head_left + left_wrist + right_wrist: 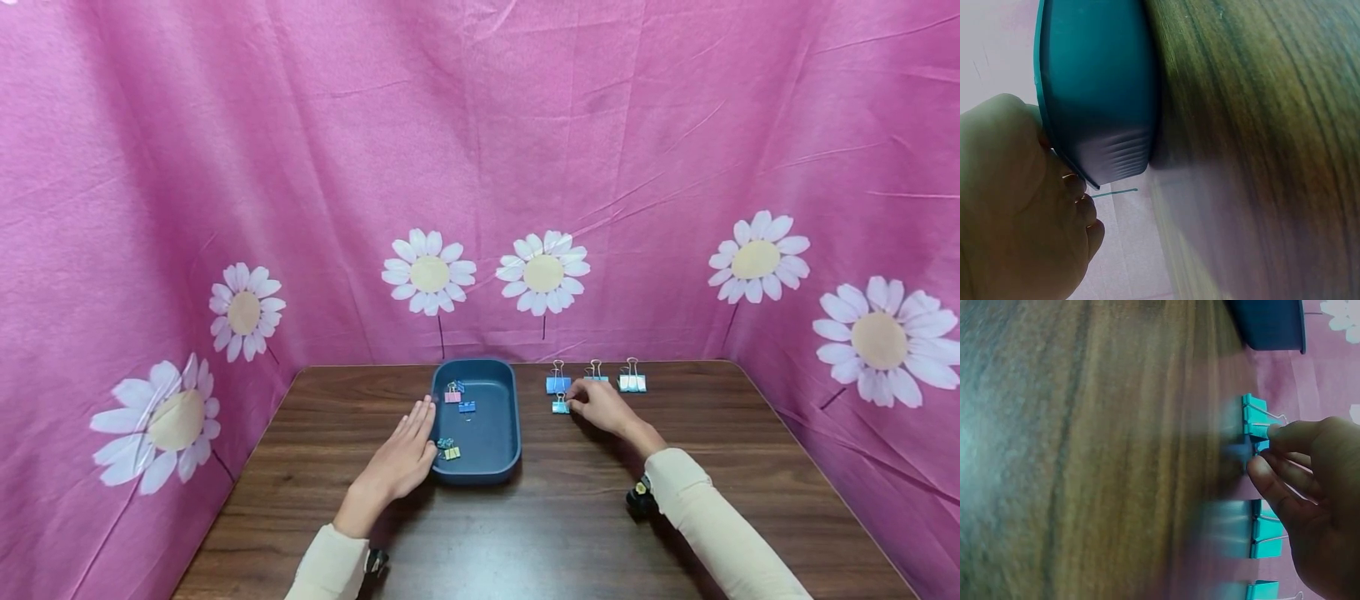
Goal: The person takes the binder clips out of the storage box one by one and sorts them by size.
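My left hand (401,450) lies with straight fingers along the left rim of a dark blue tray (495,477); the left wrist view shows the tray's outer wall (1100,81) beside it. Inside are a pink binder clip (453,397), a yellow one (452,454), a blue one (467,407) and other small clips. Right of the tray, a small light-blue binder clip (560,407) stands on the table. My right hand (603,407) touches its side with the index fingertip, thumb held apart in the right wrist view. Behind it stands a larger blue binder clip (557,385).
Along the table's back edge stand a light-blue binder clip (596,377), partly hidden by my right hand, and another (632,382) farther right. A pink curtain (480,150) with daisies surrounds the brown wooden table (555,542) at the back and sides.
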### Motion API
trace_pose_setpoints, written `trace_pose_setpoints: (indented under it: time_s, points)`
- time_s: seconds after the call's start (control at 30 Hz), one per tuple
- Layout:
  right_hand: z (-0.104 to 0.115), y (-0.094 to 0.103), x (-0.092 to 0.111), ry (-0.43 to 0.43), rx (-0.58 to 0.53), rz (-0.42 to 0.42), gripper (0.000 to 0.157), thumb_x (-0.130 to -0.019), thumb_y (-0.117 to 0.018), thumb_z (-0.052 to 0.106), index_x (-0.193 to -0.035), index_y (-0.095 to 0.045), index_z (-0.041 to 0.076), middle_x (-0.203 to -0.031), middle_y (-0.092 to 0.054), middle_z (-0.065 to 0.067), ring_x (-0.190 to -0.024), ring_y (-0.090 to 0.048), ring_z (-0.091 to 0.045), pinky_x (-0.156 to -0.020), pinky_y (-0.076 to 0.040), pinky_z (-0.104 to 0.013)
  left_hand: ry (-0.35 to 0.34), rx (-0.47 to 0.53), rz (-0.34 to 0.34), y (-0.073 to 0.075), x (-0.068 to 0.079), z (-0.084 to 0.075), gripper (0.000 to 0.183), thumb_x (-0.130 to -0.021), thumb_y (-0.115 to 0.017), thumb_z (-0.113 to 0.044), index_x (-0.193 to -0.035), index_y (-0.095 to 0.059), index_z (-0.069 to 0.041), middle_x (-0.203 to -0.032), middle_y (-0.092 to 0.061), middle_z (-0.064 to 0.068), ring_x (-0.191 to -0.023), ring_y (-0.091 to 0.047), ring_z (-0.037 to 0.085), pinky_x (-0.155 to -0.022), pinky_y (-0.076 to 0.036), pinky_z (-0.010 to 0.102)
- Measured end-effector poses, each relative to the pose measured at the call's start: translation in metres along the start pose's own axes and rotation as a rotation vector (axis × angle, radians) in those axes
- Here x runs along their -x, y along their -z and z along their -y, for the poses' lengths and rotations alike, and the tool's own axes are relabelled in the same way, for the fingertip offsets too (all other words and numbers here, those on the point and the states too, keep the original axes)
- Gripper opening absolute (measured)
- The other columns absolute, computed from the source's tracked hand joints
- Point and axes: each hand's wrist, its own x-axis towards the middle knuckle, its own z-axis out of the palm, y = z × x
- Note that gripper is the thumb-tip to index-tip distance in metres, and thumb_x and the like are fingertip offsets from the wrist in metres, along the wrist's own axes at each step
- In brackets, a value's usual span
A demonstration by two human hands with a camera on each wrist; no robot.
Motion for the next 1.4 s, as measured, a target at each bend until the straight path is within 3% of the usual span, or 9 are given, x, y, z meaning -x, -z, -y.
trace_pose_setpoints:
  time_s: [0.23, 0.43, 0.73, 1.17, 1.4]
  points:
    - [0.011, 0.010, -0.004, 0.035, 0.023, -0.028, 0.005, -0.097, -0.073, 0.007, -0.102, -0.074, 0.005, -0.096, -0.077, -0.005, -0.086, -0.071, -0.018, -0.079, -0.063, -0.041, 0.001, 0.000, 0.000, 0.000, 0.001, 0.001, 0.064, -0.112, -0.041, -0.023, -0.168, -0.022, 0.003, -0.179, -0.016, 0.016, -0.167, -0.018, 0.033, -0.136, -0.022, 0.050]
    - [0.033, 0.017, -0.017, 0.110, 0.055, -0.052, 0.006, -0.098, -0.074, 0.013, -0.097, -0.075, 0.007, -0.088, -0.075, 0.001, -0.080, -0.067, -0.012, -0.079, -0.060, -0.041, 0.002, -0.003, -0.002, 0.000, 0.001, 0.001, 0.064, -0.112, -0.041, -0.023, -0.168, -0.022, 0.003, -0.179, -0.016, 0.017, -0.167, -0.017, 0.032, -0.136, -0.022, 0.050]
    - [0.081, 0.023, -0.043, 0.207, 0.073, 0.030, 0.007, -0.100, -0.073, 0.017, -0.097, -0.076, 0.012, -0.090, -0.077, 0.000, -0.079, -0.066, -0.009, -0.078, -0.059, -0.037, -0.008, 0.001, -0.020, 0.001, 0.001, 0.001, 0.064, -0.111, -0.042, -0.020, -0.167, -0.024, 0.005, -0.178, -0.019, 0.019, -0.166, -0.020, 0.035, -0.135, -0.023, 0.051]
    - [0.148, -0.004, -0.072, 0.283, 0.138, 0.185, 0.007, -0.103, -0.071, 0.018, -0.102, -0.076, 0.013, -0.092, -0.075, 0.003, -0.079, -0.063, -0.008, -0.074, -0.058, -0.030, -0.005, -0.005, -0.023, 0.000, 0.001, 0.003, 0.064, -0.111, -0.042, -0.021, -0.167, -0.023, 0.004, -0.178, -0.018, 0.017, -0.166, -0.019, 0.035, -0.135, -0.023, 0.051]
    - [0.165, -0.025, -0.086, 0.307, 0.193, 0.213, 0.007, -0.102, -0.072, 0.017, -0.103, -0.076, 0.011, -0.095, -0.075, 0.001, -0.083, -0.066, -0.010, -0.080, -0.061, -0.032, -0.011, -0.014, -0.006, -0.001, 0.000, 0.002, 0.064, -0.112, -0.041, -0.023, -0.168, -0.022, 0.003, -0.179, -0.017, 0.017, -0.166, -0.018, 0.033, -0.136, -0.023, 0.050]
